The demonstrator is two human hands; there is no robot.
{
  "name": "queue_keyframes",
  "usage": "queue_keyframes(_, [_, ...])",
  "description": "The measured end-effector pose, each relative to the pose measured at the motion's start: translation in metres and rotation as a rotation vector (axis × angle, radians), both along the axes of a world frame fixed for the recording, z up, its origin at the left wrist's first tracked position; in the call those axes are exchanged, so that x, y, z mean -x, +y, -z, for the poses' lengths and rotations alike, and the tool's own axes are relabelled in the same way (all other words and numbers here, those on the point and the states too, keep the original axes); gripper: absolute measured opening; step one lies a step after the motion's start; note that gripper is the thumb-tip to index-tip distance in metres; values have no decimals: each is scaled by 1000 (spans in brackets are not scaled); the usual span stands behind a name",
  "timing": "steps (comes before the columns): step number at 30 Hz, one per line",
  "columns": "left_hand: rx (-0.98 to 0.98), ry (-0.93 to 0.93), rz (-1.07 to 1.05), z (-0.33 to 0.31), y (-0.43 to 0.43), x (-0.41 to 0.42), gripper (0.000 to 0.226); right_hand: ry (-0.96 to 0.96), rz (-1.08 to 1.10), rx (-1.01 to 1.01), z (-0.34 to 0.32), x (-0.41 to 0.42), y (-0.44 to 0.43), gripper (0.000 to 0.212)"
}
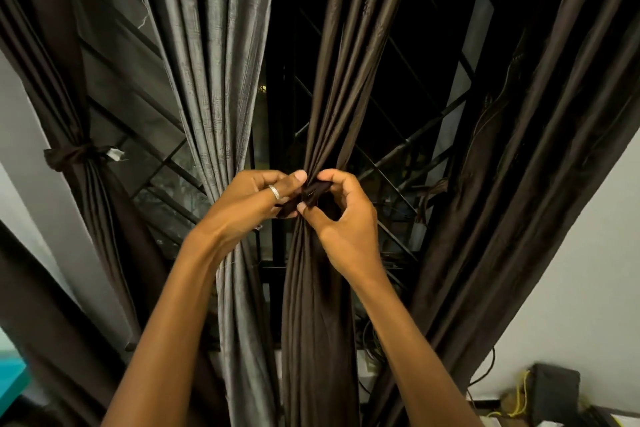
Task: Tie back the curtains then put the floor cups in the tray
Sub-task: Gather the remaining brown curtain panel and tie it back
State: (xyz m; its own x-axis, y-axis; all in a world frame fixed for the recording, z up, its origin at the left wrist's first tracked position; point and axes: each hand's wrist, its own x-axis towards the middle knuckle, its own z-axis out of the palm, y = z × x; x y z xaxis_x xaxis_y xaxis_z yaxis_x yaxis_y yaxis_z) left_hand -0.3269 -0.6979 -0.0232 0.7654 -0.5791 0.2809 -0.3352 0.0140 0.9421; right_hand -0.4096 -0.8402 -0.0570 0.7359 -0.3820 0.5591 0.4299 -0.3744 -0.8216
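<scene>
Curtains hang in front of a dark window with black bars (398, 156). One brown curtain (318, 288) in the middle is bunched up tight into a thin bundle, with long folds running up and down. It looks smooth and a bit shiny. Both hands are right at the pinched part, where a brown strip of cloth (313, 192) goes around it.

The left hand (249, 204) has a silver ring (274, 191) on one finger. Its fingers are curled and its thumb presses on the strip at the front of the bundle. The right hand (343, 218) is just beside it, touching the same spot. Its thumb and fingers pinch the other end of the strip. The two hands nearly meet over the bundle.

Just to the left of the brown curtain is a grey curtain (221, 80). It hangs loose, partly behind the left hand and arm. It has a rougher look, with thin lines in the cloth.

Far to the left, another brown curtain (100, 204) is already tied with a knot (74, 154) around its middle. On the right, one more brown curtain (519, 184) hangs loose and wide by the white wall (588, 270).

Low on the right is a dark box (554, 388) with a yellow cord (521, 399) near it.
</scene>
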Motion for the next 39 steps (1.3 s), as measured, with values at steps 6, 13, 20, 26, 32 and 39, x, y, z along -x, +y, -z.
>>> queue_keyframes(6, [-23,-19,-31,3,12,2,34,-16,156,108,6,-8,2,41])
queue_keyframes(13, [-204,-411,-285,3,1,20,20,-113,263,209,13,-17,7,37])
queue_keyframes(20, [-307,-559,-332,-8,-18,36,28,-126,113,189,15,-19,2,43])
queue_keyframes(26, [-371,-554,-589,-4,-35,32,44,-22,-88,-38,12,-13,-16,47])
queue_keyframes(32, [-389,-584,-616,-3,-42,28,59,-15,-161,-162,14,-9,-27,61])
queue_keyframes(39, [-417,-586,-520,-3,-41,25,44,-23,-198,-261,14,-5,-30,66])
